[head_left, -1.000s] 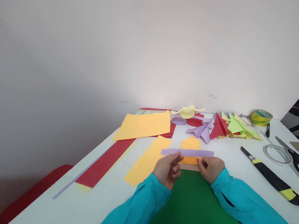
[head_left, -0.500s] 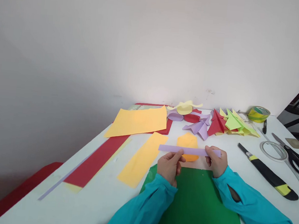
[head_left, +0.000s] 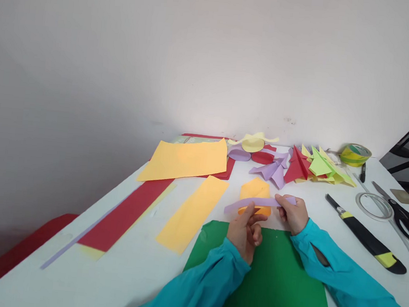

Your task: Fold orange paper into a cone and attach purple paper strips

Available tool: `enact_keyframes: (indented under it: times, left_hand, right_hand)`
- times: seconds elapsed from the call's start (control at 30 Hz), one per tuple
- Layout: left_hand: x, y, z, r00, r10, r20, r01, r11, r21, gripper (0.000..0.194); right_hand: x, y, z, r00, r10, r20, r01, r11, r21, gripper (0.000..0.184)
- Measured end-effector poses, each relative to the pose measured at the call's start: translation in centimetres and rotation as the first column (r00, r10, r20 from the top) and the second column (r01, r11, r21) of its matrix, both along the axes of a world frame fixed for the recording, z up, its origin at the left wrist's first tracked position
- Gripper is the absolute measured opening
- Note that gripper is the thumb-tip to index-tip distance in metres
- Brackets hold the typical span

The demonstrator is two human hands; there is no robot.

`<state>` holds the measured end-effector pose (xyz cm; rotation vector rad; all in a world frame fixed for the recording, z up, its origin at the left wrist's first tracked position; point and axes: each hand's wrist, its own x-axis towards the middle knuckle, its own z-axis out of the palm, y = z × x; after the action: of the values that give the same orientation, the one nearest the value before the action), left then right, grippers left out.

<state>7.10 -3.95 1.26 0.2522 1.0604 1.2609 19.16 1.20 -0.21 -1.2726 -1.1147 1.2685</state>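
A narrow purple paper strip [head_left: 263, 202] is stretched between my hands above the table. My right hand [head_left: 294, 215] pinches it near its right end, which sticks out past the thumb. Around the strip's middle, my left hand [head_left: 245, 232] has its thumb in front and fingers behind, and the left end bends downward. Just behind the strip lies a folded orange paper piece [head_left: 255, 187], partly covered by it. Beneath both forearms is a green sheet [head_left: 274, 286].
Orange paper [head_left: 194, 215] and red paper [head_left: 126, 218] lie to the left, with a larger orange sheet [head_left: 185, 160] behind. Folded paper planes [head_left: 299, 165] stand at the back. On the right are a box cutter [head_left: 366, 236], a tape roll [head_left: 373, 207] and black scissors [head_left: 404, 218].
My left hand has slid right along the purple strip and sits slightly lower. The strip, straight before, now curves down at its left end. The view has shifted slightly.
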Motion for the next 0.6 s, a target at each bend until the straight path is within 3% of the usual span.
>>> enact_keyframes:
  times: [0.23,0.6]
  left_hand:
    - [0.0,1.1,-1.0,0.995,0.099,-0.017,-0.096,0.986,0.135,0.034]
    - [-1.6,1.1,-0.7,0.946,0.070,-0.317,0.053,0.930,0.364,0.040]
  right_hand:
    - [0.1,-0.4,-0.3,1.000,-0.001,0.025,0.001,1.000,0.004,0.040]
    - [0.9,-1.3,-0.2,0.999,0.028,-0.031,-0.027,0.999,0.032,0.038]
